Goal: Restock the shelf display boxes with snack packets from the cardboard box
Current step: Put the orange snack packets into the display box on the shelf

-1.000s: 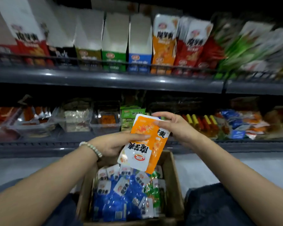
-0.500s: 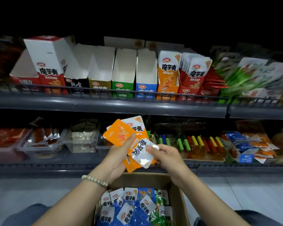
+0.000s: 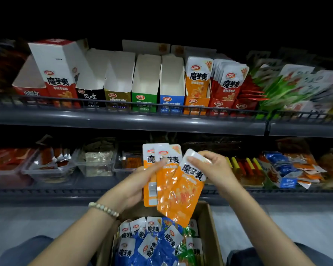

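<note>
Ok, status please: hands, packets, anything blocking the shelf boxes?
Left hand holds fanned orange packets. Right hand pinches the front packet at its top. Orange shelf box part full, nothing blocking it.

The grey upper shelf (image 3: 123, 122) carries a row of display boxes (image 3: 145, 87) side by side: red, black, olive, green and blue. Next come an orange box (image 3: 196, 104) and a red box (image 3: 219, 105) with packets standing in them, then green packets (image 3: 283, 89). The lower shelf (image 3: 46, 193) bears clear trays (image 3: 96, 167), coloured sticks (image 3: 244, 167) and blue and orange packets (image 3: 292, 169).
</note>
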Available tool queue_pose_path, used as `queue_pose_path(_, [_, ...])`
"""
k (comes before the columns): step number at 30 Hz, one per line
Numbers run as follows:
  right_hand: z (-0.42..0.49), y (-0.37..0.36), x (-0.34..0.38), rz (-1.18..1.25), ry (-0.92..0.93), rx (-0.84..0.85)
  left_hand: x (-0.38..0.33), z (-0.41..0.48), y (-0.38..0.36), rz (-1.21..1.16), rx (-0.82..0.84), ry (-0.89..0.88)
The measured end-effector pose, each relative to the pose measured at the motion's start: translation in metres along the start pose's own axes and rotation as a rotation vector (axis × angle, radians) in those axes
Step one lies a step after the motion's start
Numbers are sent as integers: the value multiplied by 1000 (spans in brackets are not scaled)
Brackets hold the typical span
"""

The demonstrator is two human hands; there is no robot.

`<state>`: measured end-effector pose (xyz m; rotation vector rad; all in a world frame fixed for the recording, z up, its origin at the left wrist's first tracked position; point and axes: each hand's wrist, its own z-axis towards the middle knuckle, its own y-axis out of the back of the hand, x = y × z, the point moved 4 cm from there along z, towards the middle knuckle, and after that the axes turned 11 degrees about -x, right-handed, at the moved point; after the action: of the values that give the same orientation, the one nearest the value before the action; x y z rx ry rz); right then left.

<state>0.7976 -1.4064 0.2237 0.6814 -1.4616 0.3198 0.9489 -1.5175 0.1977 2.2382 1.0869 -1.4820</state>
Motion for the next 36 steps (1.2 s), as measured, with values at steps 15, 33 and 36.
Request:
queue_pose_path(15, [-20,-38,-30,240,-448,169,5,9,1,143,-169,-165])
queue_pose_path(33, [-24,-48,-21,472,-552,254,1,3,-1,79,21,-48])
queue_pose_path(36, [-18,-40,-21,442,-507,152,-2,2,1,-118,22,19])
